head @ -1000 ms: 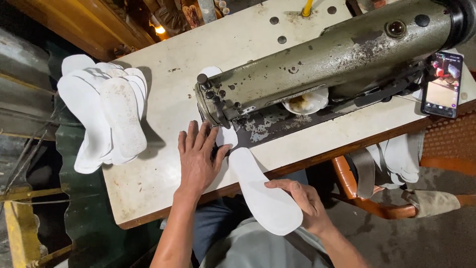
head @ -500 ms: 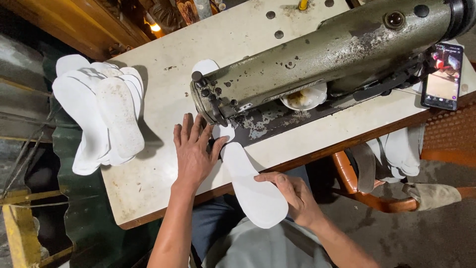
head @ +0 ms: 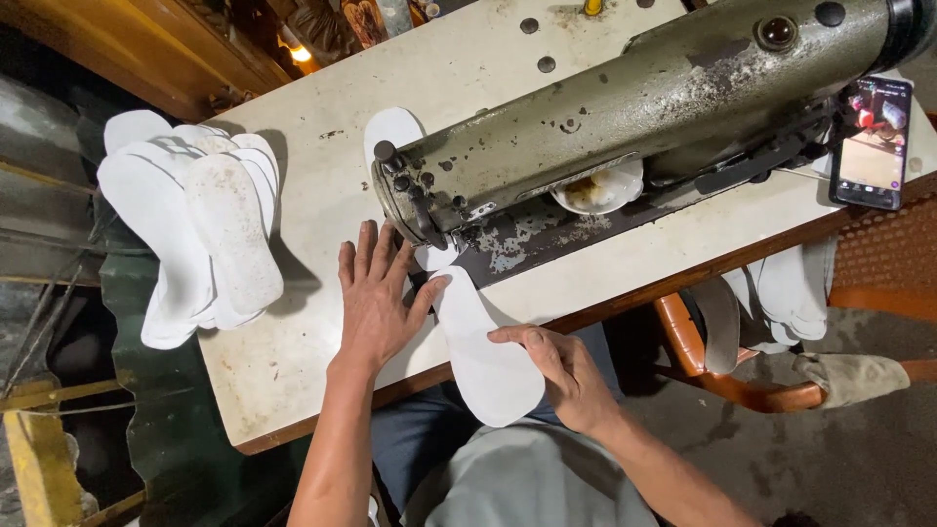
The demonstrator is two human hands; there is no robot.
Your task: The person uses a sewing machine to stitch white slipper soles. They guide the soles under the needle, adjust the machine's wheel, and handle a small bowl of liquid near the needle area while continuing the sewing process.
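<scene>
A white shoe insole point(head: 483, 346) lies on the cream table point(head: 322, 166), its front end under the needle end of a worn green sewing machine point(head: 625, 117). My left hand point(head: 376, 298) rests flat on the table with fingers spread, its thumb touching the insole's left edge. Over the table's front edge, my right hand point(head: 556, 371) grips the insole's heel part from the right, fingers on top.
A stack of white insoles point(head: 190, 234) overhangs the table's left edge. One more insole point(head: 390, 132) lies behind the machine head. A phone with a lit screen point(head: 871, 141) sits at the right. A small white bowl point(head: 600, 190) sits under the machine arm. More insoles point(head: 791, 293) rest on an orange chair.
The insole has slid a little further in under the machine head, with both hands following it. The view has shifted slightly.
</scene>
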